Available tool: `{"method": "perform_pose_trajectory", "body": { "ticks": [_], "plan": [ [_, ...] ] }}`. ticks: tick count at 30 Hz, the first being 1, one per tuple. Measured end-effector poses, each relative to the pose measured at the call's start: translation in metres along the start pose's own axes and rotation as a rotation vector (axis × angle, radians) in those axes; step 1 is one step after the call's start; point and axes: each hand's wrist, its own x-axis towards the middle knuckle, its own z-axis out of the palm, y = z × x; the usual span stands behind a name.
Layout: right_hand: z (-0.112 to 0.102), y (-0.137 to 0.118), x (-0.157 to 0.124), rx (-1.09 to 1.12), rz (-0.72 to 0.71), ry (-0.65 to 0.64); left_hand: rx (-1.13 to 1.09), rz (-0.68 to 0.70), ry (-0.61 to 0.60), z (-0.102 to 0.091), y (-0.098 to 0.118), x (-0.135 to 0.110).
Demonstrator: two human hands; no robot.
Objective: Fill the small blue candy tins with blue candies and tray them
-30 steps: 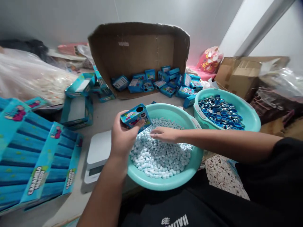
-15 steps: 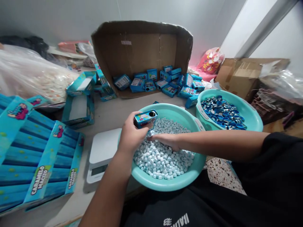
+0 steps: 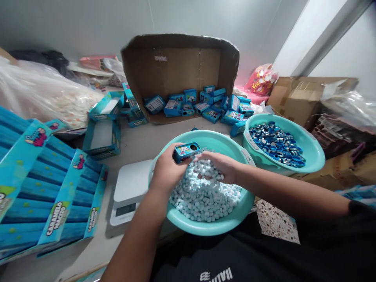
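My left hand [image 3: 167, 169] grips a small blue candy tin [image 3: 185, 151] with a round dark hole in its top, held over the left side of a turquoise basin [image 3: 207, 229]. The basin is filled with small pale candies [image 3: 202, 203]. My right hand [image 3: 225, 166] is cupped palm up just above the heap, and a mound of candies [image 3: 207, 168] lies in it. Its fingertips come close to the tin's near right end; whether they touch it I cannot tell.
A white scale [image 3: 131, 184] stands left of the basin. A second basin [image 3: 315, 156] holds blue and silver caps [image 3: 276, 143]. Behind, blue tins [image 3: 211, 113] lie in and before a tipped cardboard box [image 3: 179, 66]. Blue display boxes [image 3: 55, 215] occupy the left.
My right hand has risen out of the candy heap with a scoop of candies in it, close to the tin. The tin sits slightly further right and lower in view.
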Motion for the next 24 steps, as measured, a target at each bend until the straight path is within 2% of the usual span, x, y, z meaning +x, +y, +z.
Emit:
{"method": "perform_pose_trajectory", "body": {
  "ticks": [3, 9, 12, 15, 19, 24],
  "plan": [
    [0.000, -0.019, -0.006, 0.128, 0.016, 0.048, 0.012, -0.003, -0.067, 0.001, 0.001, -0.002],
    [0.003, -0.040, 0.015, 0.336, -0.328, 0.132, 0.078, 0.069, -0.145, 0.000, 0.011, -0.008],
    [0.005, -0.036, 0.030, 0.353, -0.462, 0.228, 0.057, 0.092, -0.156, -0.001, 0.014, -0.010],
    [0.007, -0.028, 0.038, 0.355, -0.531, 0.325, 0.104, 0.123, -0.131, -0.002, 0.015, -0.011],
    [0.012, -0.019, 0.039, 0.290, -0.589, 0.323, 0.194, 0.169, -0.103, -0.002, 0.016, -0.011],
    [0.018, -0.014, 0.039, 0.250, -0.659, 0.336, 0.191, 0.177, -0.095, -0.002, 0.014, -0.011]
  ]
}}
